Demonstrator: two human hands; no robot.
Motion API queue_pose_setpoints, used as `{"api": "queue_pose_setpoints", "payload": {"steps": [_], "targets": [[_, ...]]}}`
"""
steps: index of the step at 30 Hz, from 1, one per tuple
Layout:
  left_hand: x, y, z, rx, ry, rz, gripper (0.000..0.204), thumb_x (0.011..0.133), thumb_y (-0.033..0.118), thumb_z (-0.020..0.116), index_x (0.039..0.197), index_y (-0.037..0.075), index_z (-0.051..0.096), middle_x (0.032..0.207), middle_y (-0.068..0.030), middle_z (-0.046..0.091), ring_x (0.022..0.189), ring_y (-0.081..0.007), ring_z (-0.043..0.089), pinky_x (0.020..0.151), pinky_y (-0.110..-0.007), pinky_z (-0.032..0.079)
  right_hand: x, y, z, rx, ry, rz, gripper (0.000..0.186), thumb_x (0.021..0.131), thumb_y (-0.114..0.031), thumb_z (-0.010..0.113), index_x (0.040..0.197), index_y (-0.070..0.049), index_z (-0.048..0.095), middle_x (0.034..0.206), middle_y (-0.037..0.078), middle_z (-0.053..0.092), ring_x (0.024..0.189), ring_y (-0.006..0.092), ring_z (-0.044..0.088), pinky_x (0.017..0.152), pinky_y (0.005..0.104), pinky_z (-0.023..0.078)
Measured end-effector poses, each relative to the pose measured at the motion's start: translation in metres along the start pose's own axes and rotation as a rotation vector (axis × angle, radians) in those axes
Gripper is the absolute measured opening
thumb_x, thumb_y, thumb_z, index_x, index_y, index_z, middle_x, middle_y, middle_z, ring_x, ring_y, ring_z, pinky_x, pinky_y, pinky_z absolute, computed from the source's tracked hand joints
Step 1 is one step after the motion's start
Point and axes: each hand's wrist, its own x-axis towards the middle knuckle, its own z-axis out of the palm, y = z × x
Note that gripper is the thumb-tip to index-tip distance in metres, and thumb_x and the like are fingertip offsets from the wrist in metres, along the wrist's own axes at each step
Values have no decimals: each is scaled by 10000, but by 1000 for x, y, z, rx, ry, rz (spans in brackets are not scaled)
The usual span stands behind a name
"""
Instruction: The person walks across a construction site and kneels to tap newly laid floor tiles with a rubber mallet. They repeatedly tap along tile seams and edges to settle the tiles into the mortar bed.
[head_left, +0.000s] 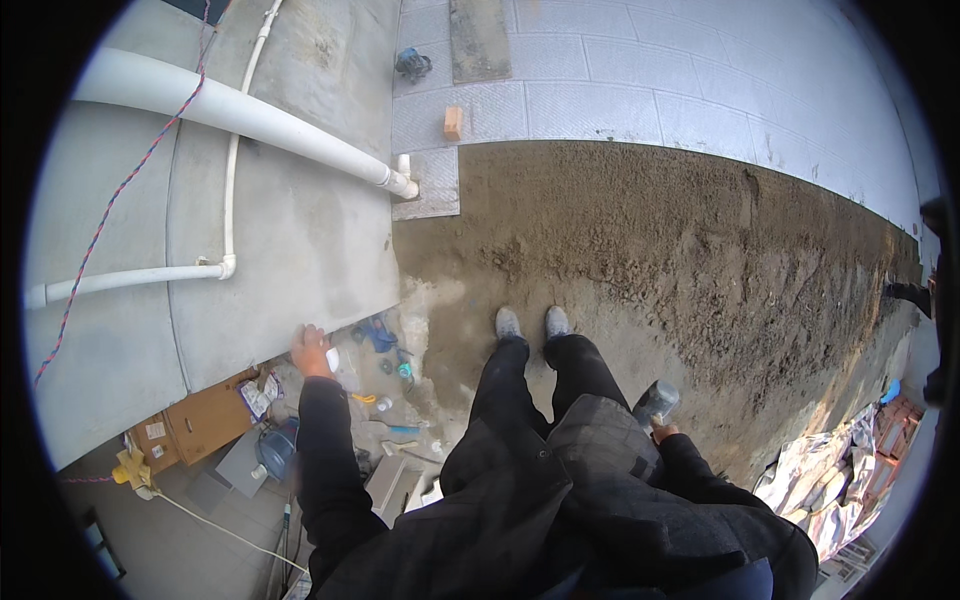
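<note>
Rough floor (620, 220) fills frame centre. Right hand (662, 432) grips mallet (656, 400), lower right of centre; likely head-heavy, stiff, best held by handle. Left hand (313, 353), unclenched, rests at wall (300, 250) edge.

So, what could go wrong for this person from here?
The grey mallet-like tool in the right fingers appears close to the right leg and might knock it. The blue item lying left of the shoes could trip a step. The rough, lumpy ground ahead may turn an ankle if walked on.
</note>
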Motion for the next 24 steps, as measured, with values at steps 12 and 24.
{"api": "queue_pose_setpoints", "payload": {"steps": [12,24], "targets": [[104,100,48,839,431,243,741,969,339,680,1520,-102,457,1579,-297,478,1453,-412,495,1211,-475,412,25,-70,-26,-299,-91,-179,899,962,-796,499,1208,32,746,1235,331,696,1339,424,605,1084,463,486],[154,158,90,699,716,279,575,875,246,730,1261,-169,628,1293,-359,648,1210,-486,643,1080,-531,504,22,-290,-78,-326,-75,-174,879,954,-785,508,1304,-7,719,1380,328,642,1425,413,541,1158,479,441]]}}
